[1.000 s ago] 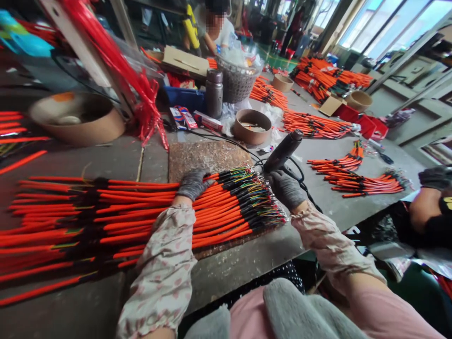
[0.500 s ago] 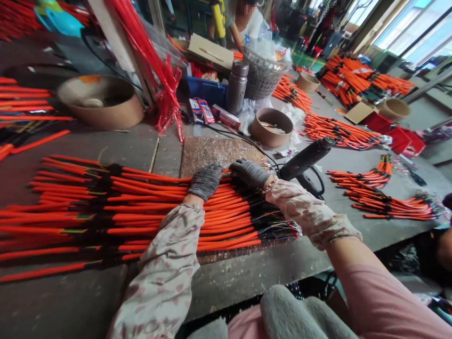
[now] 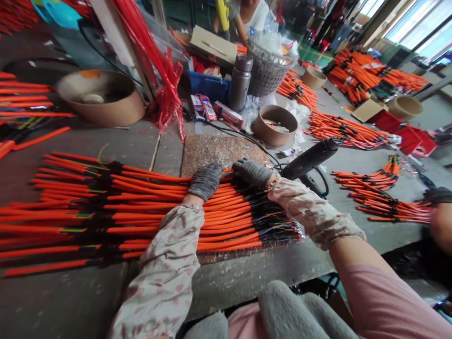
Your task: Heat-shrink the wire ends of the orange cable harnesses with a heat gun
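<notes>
A row of orange-sleeved cables (image 3: 151, 207) lies side by side across the bench, with black sections and bare thin wire ends (image 3: 278, 226) at the right. At the row's far edge, my left hand (image 3: 205, 181), in a grey glove, is closed on the outermost orange cable (image 3: 227, 170). My right hand (image 3: 253, 172), gloved alike, closes round the same cable close to its black end; its fingertips are partly hidden. Beneath the cables is a rough brown board (image 3: 219, 148). Just right of my right hand rests a black heat gun (image 3: 312, 157), its cord running behind.
Beyond the board stand a cardboard ring (image 3: 263, 129), a grey bottle (image 3: 240, 82), small boxes (image 3: 228, 113) and a wicker basket (image 3: 268, 70). A wide round tub (image 3: 116, 113) is at left. More orange bundles (image 3: 381, 188) lie right, beside a co-worker's gloved hand (image 3: 438, 194).
The view has shifted slightly, and the background sits further right. My hands keep their grip, almost unmoved. A co-worker's gloved hand has come in at the right edge by the orange bundle.
</notes>
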A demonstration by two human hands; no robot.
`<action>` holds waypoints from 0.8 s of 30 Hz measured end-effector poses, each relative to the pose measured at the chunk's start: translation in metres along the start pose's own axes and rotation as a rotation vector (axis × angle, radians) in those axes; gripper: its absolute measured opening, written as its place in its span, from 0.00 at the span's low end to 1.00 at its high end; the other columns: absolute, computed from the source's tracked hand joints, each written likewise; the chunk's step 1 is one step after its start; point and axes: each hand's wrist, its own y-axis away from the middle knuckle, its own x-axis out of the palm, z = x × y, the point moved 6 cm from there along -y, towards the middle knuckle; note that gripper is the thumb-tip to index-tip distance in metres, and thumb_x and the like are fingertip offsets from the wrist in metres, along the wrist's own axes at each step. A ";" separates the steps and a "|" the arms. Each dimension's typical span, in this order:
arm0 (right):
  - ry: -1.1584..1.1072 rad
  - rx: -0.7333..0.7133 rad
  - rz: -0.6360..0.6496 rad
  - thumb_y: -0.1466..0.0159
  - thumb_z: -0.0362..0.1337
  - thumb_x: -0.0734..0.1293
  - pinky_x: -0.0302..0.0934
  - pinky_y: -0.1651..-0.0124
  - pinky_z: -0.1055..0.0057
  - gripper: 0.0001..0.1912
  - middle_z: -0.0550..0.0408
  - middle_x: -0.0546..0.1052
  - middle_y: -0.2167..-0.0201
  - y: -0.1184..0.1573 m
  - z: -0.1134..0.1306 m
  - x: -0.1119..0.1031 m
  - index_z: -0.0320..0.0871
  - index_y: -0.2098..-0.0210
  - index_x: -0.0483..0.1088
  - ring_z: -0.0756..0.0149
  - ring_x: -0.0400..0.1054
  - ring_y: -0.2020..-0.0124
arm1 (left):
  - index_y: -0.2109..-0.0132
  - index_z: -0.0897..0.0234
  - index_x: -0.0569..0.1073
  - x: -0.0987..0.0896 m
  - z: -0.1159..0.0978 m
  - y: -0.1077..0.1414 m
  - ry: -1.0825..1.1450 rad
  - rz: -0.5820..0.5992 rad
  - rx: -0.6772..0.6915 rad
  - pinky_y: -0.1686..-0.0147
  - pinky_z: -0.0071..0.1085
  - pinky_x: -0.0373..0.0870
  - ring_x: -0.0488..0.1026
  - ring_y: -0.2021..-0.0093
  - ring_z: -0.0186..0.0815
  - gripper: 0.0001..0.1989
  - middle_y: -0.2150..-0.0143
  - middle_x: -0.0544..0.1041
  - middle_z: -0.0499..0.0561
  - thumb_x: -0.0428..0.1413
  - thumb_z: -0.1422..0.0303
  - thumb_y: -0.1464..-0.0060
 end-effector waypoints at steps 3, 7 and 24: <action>-0.013 0.000 0.008 0.23 0.35 0.64 0.64 0.46 0.64 0.14 0.40 0.79 0.48 0.000 -0.002 -0.001 0.36 0.43 0.74 0.54 0.73 0.47 | 0.36 0.65 0.76 0.001 0.001 0.000 0.014 -0.012 0.010 0.35 0.40 0.70 0.76 0.38 0.46 0.23 0.38 0.79 0.61 0.47 0.76 0.32; -0.144 -0.008 -0.029 0.23 0.40 0.65 0.64 0.45 0.65 0.16 0.42 0.80 0.48 0.003 -0.006 -0.004 0.38 0.41 0.74 0.57 0.74 0.47 | 0.36 0.66 0.76 0.001 0.000 0.000 0.024 -0.003 -0.002 0.35 0.41 0.70 0.76 0.38 0.47 0.23 0.38 0.79 0.62 0.47 0.75 0.32; 0.073 0.096 0.108 0.24 0.40 0.65 0.65 0.46 0.61 0.13 0.42 0.81 0.47 0.018 -0.023 -0.010 0.41 0.46 0.77 0.51 0.75 0.47 | 0.36 0.64 0.77 0.009 0.007 -0.002 0.042 0.026 -0.010 0.35 0.39 0.71 0.77 0.39 0.46 0.21 0.38 0.80 0.60 0.49 0.71 0.30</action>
